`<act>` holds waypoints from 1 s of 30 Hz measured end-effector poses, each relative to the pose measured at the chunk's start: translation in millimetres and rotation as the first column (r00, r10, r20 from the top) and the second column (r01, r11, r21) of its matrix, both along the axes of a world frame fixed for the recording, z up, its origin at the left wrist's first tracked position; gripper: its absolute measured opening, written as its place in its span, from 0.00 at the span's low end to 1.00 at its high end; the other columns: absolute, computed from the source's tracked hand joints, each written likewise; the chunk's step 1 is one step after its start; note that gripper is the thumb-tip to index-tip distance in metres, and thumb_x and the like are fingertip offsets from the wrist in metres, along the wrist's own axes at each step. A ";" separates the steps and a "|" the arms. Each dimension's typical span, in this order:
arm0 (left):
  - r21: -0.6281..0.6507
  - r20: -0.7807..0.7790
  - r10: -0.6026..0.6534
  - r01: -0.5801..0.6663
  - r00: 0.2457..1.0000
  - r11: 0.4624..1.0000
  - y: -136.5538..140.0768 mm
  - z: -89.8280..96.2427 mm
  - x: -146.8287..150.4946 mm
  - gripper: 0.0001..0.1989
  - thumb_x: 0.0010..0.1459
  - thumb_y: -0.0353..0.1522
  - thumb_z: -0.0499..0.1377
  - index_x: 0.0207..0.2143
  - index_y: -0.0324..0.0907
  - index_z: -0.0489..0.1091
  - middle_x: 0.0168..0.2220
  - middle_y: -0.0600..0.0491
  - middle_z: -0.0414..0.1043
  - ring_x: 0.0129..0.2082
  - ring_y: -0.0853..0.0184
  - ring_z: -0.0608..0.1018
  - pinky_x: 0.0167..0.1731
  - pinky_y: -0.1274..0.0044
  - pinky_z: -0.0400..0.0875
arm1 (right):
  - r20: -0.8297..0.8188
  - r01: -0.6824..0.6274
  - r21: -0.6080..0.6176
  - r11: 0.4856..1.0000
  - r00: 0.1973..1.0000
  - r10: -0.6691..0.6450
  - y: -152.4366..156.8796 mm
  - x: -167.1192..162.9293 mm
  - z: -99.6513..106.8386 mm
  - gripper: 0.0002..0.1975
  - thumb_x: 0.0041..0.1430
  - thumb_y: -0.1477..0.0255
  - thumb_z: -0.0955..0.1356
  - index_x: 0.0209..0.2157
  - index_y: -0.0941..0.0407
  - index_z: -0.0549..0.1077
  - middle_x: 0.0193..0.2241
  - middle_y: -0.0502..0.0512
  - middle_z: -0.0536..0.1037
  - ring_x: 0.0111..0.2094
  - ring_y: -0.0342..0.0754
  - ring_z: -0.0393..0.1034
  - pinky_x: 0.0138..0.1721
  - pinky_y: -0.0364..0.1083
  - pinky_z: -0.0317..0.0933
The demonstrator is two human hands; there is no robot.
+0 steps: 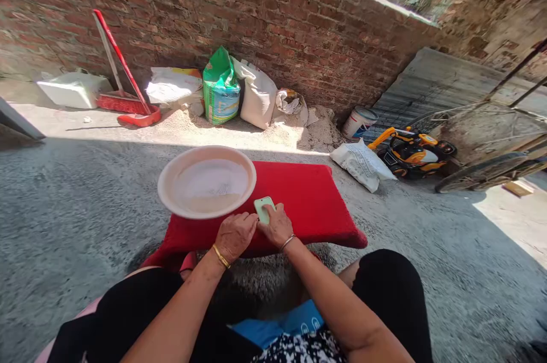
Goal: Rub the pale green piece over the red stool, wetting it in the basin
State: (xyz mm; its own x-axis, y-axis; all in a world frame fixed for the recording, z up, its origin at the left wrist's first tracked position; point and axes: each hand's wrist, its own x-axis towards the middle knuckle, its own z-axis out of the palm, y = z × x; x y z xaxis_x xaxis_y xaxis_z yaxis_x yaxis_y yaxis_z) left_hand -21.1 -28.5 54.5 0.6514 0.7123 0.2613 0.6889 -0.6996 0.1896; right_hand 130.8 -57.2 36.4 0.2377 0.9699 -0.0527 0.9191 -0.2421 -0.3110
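My right hand [278, 227] is closed around a flat, pale green thing with rounded corners [264, 207], which looks like a phone case; its lower part is hidden by the fingers. Close beside it, my left hand [236, 235] has its fingers curled together near the lower left edge of the pale green thing. What these fingers pinch, if anything, is hidden. Both hands are above the front of a low bench covered in red cloth [307, 195]. A wide, pale pink basin [164, 186] with cloudy liquid stands on the bench's left end, just beyond my left hand.
Against the brick wall [290, 38] are a red dustpan [141, 118], a broom [122, 102], a green sack [221, 89] and a white sack [260, 95]. A bucket [359, 122], another white sack [361, 163] and a yellow-black toy vehicle [412, 152] are at the right.
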 end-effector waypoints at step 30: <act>-0.060 -0.130 -0.006 -0.002 0.992 0.998 13.9 -56.1 20.3 0.27 0.59 0.46 0.53 0.60 0.53 0.60 0.64 0.48 0.54 0.64 0.55 0.55 0.60 0.61 0.49 | 0.042 -0.177 0.114 0.978 0.984 0.173 -26.3 117.1 -10.2 0.22 0.55 0.64 0.68 0.52 0.48 0.70 0.50 0.58 0.65 0.48 0.50 0.63 0.49 0.49 0.57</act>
